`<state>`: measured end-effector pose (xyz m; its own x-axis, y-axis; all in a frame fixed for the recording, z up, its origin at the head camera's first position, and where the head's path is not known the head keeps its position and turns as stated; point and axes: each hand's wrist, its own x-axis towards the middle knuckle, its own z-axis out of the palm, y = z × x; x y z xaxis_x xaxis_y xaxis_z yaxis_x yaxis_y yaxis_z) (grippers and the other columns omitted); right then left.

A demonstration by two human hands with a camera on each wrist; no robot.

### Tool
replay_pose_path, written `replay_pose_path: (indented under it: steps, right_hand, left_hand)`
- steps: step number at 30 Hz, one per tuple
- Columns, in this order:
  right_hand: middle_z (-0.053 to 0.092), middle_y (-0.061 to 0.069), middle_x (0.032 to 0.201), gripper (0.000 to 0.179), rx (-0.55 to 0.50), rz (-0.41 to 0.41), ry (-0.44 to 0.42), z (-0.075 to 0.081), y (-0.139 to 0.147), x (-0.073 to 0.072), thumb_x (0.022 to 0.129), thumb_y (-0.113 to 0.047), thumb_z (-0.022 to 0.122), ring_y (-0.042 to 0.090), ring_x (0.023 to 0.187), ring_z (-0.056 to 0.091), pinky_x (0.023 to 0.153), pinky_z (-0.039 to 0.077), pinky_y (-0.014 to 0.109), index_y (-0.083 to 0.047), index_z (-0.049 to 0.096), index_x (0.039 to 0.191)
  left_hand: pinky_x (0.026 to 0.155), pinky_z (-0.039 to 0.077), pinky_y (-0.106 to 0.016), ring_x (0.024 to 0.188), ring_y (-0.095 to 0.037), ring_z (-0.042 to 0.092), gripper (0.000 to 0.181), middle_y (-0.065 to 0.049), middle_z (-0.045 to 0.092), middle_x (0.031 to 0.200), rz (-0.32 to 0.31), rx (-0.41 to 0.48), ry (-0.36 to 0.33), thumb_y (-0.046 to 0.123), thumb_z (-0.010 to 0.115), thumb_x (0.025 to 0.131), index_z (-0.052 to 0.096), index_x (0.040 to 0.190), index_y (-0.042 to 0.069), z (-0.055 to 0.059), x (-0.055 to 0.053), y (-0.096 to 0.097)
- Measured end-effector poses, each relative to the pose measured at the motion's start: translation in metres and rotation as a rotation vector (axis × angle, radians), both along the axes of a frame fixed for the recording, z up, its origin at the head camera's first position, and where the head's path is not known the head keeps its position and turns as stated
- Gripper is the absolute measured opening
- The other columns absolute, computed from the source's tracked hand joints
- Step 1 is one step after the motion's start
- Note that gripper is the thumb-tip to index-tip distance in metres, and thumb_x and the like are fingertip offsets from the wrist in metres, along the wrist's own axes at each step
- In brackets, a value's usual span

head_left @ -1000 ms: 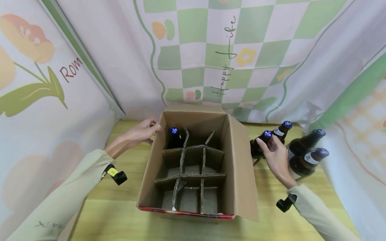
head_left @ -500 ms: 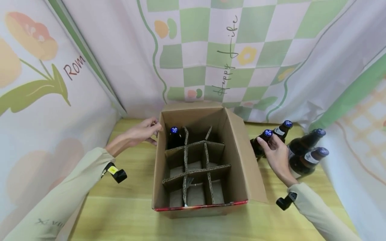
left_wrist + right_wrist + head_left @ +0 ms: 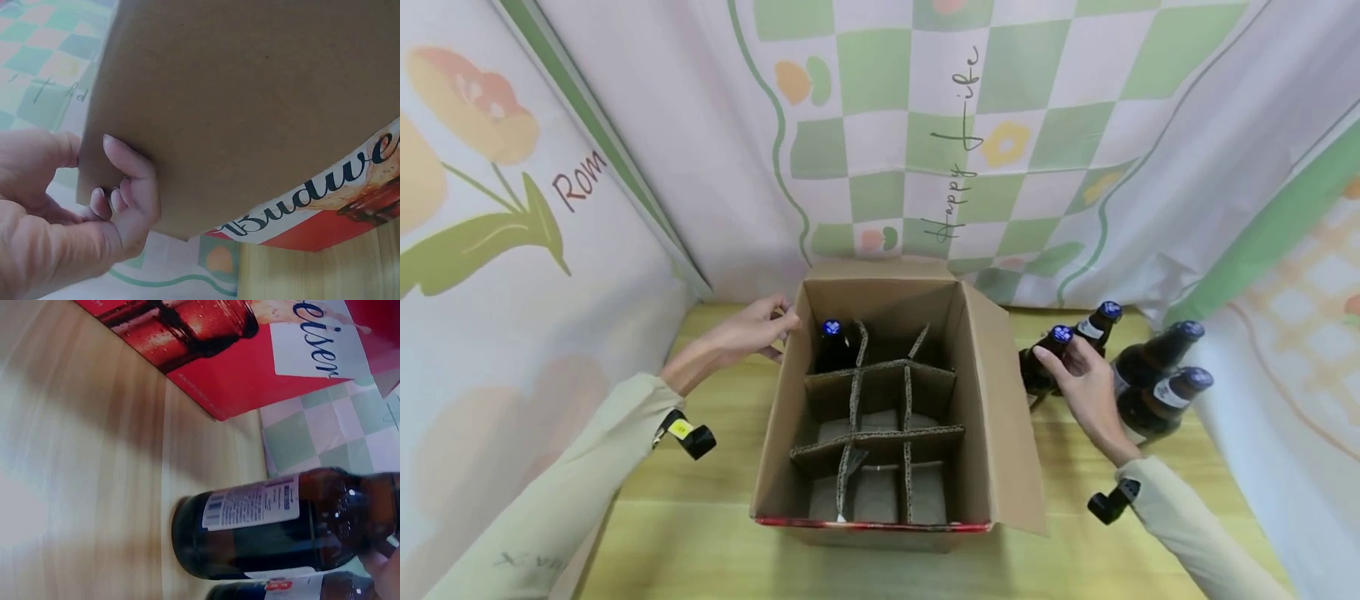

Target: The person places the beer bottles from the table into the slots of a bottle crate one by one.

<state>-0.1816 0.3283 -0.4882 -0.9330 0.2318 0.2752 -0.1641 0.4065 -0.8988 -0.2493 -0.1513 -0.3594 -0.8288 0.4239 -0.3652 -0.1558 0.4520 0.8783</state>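
A divided cardboard box [image 3: 880, 400] stands on the table, with one blue-capped beer bottle [image 3: 832, 346] in its back-left compartment. My left hand [image 3: 752, 329] is at the box's left side. In the left wrist view, its fingers curl at the edge of the brown cardboard flap [image 3: 250, 94], thumb on the other side. To the right of the box, my right hand [image 3: 1086, 387] grips a dark beer bottle [image 3: 1037, 371] by the neck. That bottle [image 3: 256, 525] looks upright, its base at the tabletop; a white label shows in the right wrist view.
Just behind the gripped bottle is another bottle [image 3: 1101, 325]. Two more, a rear bottle [image 3: 1153, 358] and a front bottle [image 3: 1165, 404], stand farther right. The box's right flap [image 3: 1007, 408] hangs outward toward my right hand. A patterned curtain [image 3: 880, 125] backs the table [image 3: 677, 517].
The box's near end swung right at half a second ago, then came back left, close to its earlier position. My right hand keeps its grip on the bottle with little movement.
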Motion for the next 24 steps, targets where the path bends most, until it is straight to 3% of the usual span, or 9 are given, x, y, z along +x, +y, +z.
replay_pose_path:
  steps: [6, 12, 17, 24]
  right_hand:
    - [0.07, -0.018, 0.129, 0.047, 0.01, 0.144, -0.083, 0.011, 0.015, 0.0, 0.104, -0.023, 0.068, -0.009, 0.113, 0.062, 0.088, 0.053, 0.007, -0.012, 0.057, 0.149]
    - [0.069, -0.007, 0.139, 0.048, 0.021, 0.22, -0.14, 0.011, 0.02, 0.004, 0.105, -0.023, 0.066, -0.007, 0.115, 0.063, 0.078, 0.056, 0.016, -0.017, 0.056, 0.151]
    - [0.072, -0.015, 0.13, 0.043, 0.045, 0.161, -0.104, 0.01, 0.021, 0.007, 0.104, -0.021, 0.068, -0.008, 0.107, 0.065, 0.071, 0.055, 0.017, -0.014, 0.061, 0.146]
    - [0.072, -0.029, 0.099, 0.036, -0.007, -0.026, -0.077, 0.011, 0.004, -0.001, 0.098, -0.023, 0.076, -0.009, 0.087, 0.066, 0.064, 0.051, 0.01, -0.011, 0.07, 0.132]
  left_hand:
    - [0.09, 0.065, -0.05, 0.11, -0.032, 0.056, 0.049, -0.021, 0.05, 0.126, 0.021, 0.012, -0.016, 0.028, 0.065, 0.104, 0.041, 0.134, -0.002, 0.008, 0.005, -0.008]
    - [0.091, 0.065, -0.049, 0.121, -0.038, 0.054, 0.059, -0.023, 0.044, 0.14, 0.059, 0.089, -0.124, 0.021, 0.067, 0.101, 0.035, 0.146, -0.001, 0.007, 0.007, -0.012]
    - [0.093, 0.064, -0.049, 0.127, -0.04, 0.055, 0.057, -0.021, 0.048, 0.146, 0.112, 0.131, -0.17, 0.02, 0.068, 0.101, 0.038, 0.147, 0.003, 0.002, 0.004, -0.007]
    - [0.093, 0.064, -0.049, 0.136, -0.046, 0.051, 0.062, -0.023, 0.048, 0.153, 0.169, 0.138, -0.167, 0.022, 0.069, 0.1, 0.039, 0.151, 0.005, 0.002, 0.005, -0.012]
